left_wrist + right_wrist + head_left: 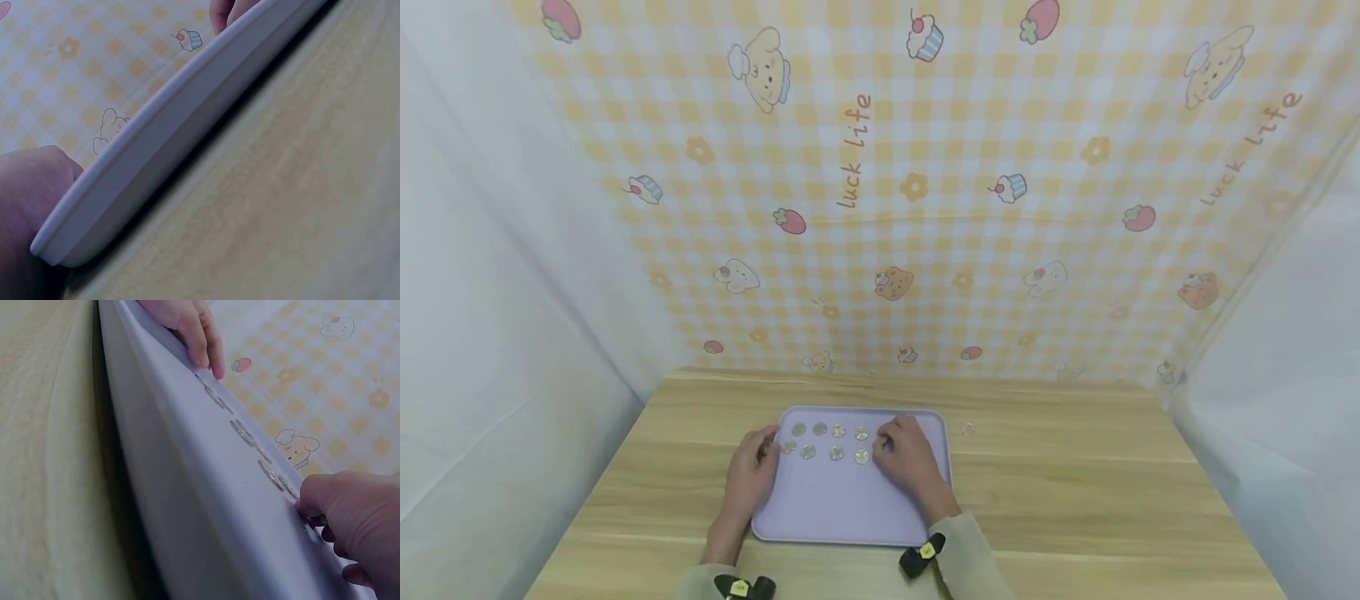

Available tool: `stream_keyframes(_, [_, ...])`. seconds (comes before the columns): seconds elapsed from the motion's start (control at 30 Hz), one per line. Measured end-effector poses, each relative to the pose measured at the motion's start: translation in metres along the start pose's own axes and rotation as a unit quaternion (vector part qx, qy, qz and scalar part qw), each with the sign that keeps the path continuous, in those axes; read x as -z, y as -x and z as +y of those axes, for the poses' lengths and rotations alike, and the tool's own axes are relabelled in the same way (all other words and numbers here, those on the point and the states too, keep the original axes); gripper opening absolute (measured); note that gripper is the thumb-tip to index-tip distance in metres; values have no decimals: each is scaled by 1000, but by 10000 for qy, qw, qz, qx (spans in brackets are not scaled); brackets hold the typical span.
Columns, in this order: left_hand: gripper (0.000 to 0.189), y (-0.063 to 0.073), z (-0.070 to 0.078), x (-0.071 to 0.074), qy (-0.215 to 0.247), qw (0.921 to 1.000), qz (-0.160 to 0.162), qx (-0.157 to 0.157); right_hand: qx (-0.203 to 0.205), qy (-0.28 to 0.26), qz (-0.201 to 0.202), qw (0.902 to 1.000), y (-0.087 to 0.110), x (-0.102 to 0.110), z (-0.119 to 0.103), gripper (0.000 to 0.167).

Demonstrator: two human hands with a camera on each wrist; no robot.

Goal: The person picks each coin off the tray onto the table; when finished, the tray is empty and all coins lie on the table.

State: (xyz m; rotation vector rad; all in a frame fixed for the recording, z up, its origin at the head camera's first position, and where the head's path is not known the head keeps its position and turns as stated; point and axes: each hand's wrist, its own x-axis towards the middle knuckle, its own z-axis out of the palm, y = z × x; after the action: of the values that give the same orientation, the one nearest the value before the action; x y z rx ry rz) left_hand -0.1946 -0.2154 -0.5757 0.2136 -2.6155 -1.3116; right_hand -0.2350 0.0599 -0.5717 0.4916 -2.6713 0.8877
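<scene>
A light wood-grain table [1075,500] bears a lavender, round-cornered rectangular tray [842,508]. At its nine o'clock, the bare left hand [752,471] rests on the rim, fingers relaxed. At two, the bare right hand [907,456] curls its fingers; whether they pinch anything, I cannot tell. Eight shiny round metallic coins [837,453] lie in two rows, ten to twelve o'clock.

Looks like a booth, walled by white sheets [497,275] and a checked cartoon backdrop [955,158] around a wood-grain desk [1075,483].
</scene>
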Motion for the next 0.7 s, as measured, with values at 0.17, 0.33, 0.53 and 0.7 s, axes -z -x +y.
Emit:
stream_keyframes(0.17, [37,0,-1,0,8,10000,31,-30,21,25,25,10000,1,0,-1,10])
stream_keyframes(0.33, [37,0,-1,-2,-3,10000,24,-45,148,267,146,9994,2,0,-5,12])
stream_keyframes(0.53, [37,0,0,-1,-31,10000,49,-42,129,435,299,9985,3,-3,-8,12])
stream_keyframes(0.7, [37,0,0,-1,23,10000,29,-7,131,285,627,9975,2,-6,-4,11])
